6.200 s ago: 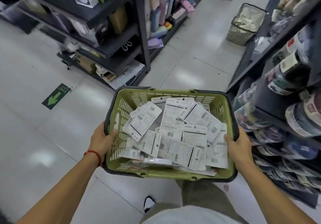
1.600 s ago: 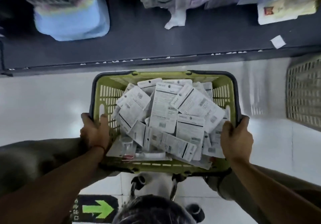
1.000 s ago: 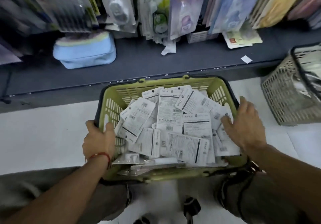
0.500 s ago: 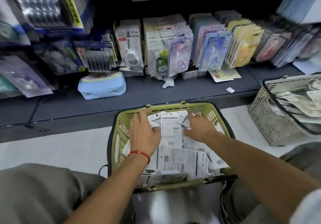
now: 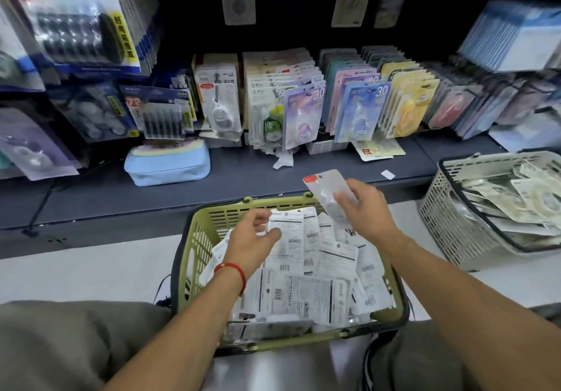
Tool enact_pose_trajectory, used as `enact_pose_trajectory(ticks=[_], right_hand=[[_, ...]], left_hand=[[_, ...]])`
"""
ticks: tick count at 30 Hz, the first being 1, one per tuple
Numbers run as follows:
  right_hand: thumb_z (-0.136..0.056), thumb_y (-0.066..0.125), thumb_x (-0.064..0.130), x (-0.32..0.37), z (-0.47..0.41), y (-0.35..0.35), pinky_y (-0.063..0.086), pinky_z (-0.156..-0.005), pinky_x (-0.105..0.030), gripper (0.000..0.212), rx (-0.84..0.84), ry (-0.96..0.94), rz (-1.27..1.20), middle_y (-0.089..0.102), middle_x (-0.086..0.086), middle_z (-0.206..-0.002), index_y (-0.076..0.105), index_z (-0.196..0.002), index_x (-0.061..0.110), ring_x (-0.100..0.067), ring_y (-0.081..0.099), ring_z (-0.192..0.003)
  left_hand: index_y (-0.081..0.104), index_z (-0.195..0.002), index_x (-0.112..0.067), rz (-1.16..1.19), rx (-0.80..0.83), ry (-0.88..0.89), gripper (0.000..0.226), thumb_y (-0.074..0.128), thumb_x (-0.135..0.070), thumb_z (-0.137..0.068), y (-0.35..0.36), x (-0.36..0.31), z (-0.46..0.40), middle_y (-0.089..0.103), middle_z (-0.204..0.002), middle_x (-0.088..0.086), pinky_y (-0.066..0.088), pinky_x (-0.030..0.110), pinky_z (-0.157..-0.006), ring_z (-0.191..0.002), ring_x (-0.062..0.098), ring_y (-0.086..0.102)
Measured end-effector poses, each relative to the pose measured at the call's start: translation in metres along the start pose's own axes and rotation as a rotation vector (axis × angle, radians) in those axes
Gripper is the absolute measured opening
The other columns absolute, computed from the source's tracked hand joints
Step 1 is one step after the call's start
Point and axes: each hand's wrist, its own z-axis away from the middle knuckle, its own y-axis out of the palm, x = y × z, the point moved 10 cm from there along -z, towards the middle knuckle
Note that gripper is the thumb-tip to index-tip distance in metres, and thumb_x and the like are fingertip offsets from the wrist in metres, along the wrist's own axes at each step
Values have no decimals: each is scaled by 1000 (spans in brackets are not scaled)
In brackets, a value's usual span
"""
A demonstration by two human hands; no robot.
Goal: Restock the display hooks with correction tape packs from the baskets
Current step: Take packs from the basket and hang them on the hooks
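A green basket (image 5: 194, 238) full of white correction tape packs (image 5: 306, 281) sits on the floor between my knees. My right hand (image 5: 364, 208) pinches one clear pack with a red corner (image 5: 329, 190), lifted above the basket's far rim. Over the left part of the pile my left hand (image 5: 252, 242) hovers with fingers loosely curled, the thumb touching a white pack (image 5: 287, 232). Rows of hanging correction tape packs (image 5: 306, 102) fill the display hooks above the dark shelf.
A grey basket (image 5: 455, 217) with more packs stands on the floor at the right. A light blue pouch (image 5: 167, 166) lies on the dark shelf (image 5: 243, 178), with paper scraps (image 5: 282, 160) nearby. Larger blister packs (image 5: 82, 26) hang at the left.
The basket was carried along the aisle and set down by the shelf. Both hands left its rim and went into the pile. My right hand has since lifted one pack out.
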Motion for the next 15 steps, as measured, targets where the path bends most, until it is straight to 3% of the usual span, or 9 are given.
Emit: enact_pose_trajectory(ticks=[2,4,6,8,10,12,13,15], right_hand=[[-102,66,20,11,-3,-3,61,-79,-36,11,63,51,-324,80,1,-96,75,-106,20,-21,76,-92],[-101,69,17,21,5,23,64,-82,-36,13,246,117,-589,82,1,-103,76,-111,21,-21,78,-96],[-100,71,22,22,14,42,64,-85,-40,16,314,139,-626,82,-3,-105,77,-113,15,-25,79,-98],[-100,70,35,2,19,40,61,-83,-40,23,188,189,-519,81,-2,-95,77,-102,14,-25,78,-89],[-101,64,41,-35,23,20,55,-79,-34,25,59,244,-83,78,-1,-93,73,-97,18,-21,72,-83],[-102,63,37,-67,33,18,55,-85,-35,22,166,284,392,75,-7,-110,70,-112,18,-24,68,-96],[-102,64,38,-83,41,26,56,-87,-35,27,264,319,480,73,-8,-116,68,-118,17,-26,68,-100],[-100,68,41,-99,55,43,54,-79,-32,31,379,375,429,75,-9,-109,69,-113,13,-25,69,-95]], left_hand=[[60,-131,-24,147,105,-16,48,83,-26,-89,16,-8,-4,63,-132,-4,49,26,-97,-121,14,63],[55,-140,-23,335,243,-71,65,87,-32,-85,37,-16,-3,66,-133,-3,54,34,-99,-119,14,68],[61,-135,-18,426,319,-79,56,86,-23,-86,54,-19,-2,76,-123,8,59,43,-96,-112,26,74],[67,-125,-22,345,260,-65,38,80,-11,-91,53,-14,-5,79,-116,8,62,42,-86,-106,28,76],[67,-119,-31,241,168,-109,33,75,-11,-94,41,3,-8,79,-114,1,61,38,-77,-102,23,75],[67,-118,-33,281,132,-188,33,73,-10,-95,30,21,-11,79,-112,-1,61,49,-89,-104,25,75],[68,-117,-32,314,120,-216,33,73,-9,-95,25,28,-12,79,-112,-1,59,54,-94,-106,27,75],[68,-122,-30,313,98,-213,35,72,-8,-95,17,32,-12,78,-116,1,56,57,-100,-109,29,73]])
